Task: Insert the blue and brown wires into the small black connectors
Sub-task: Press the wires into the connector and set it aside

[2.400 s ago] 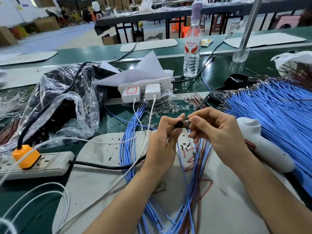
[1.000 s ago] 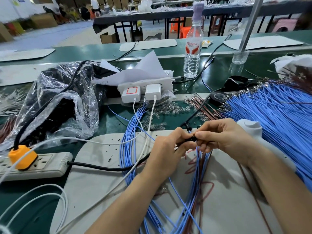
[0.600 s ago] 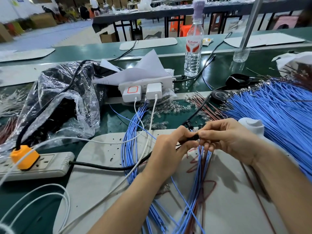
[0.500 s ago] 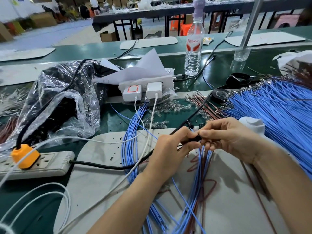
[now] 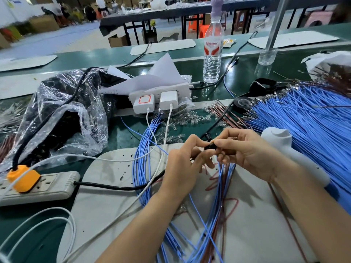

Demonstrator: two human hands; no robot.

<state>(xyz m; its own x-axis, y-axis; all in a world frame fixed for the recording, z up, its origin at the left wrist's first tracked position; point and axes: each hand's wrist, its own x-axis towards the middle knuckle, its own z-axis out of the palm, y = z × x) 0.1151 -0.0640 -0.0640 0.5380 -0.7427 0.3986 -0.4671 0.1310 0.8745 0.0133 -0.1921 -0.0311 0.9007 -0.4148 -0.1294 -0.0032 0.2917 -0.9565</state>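
**Both hands on one tiny connector, wires trailing underneath**

The left hand [image 5: 182, 162] pinches the small black connector [image 5: 210, 147] between thumb and fingertips. It's held up off the white mat [image 5: 114, 198], I'd guess so the socket end faces the right hand [image 5: 245, 154].

The right hand's fingers are curled and clamped on the connector's other end, right where a wire would go in. Which wire tip is in there I can't tell, since the fingers hide it.

The blue wires [image 5: 218, 196] and a few brown wires [image 5: 221, 217] trail from under the hands across the mat toward the person, probably kept bunched on purpose.

Room-wise it's tight:
- A white handheld tool [image 5: 284, 147] lies just beside the right wrist.
- The blue wire pile [image 5: 313, 126] fans out behind it.
- A black cable [image 5: 117, 187] runs in toward the left wrist.

Free space looks to be mostly upward and back toward the body.
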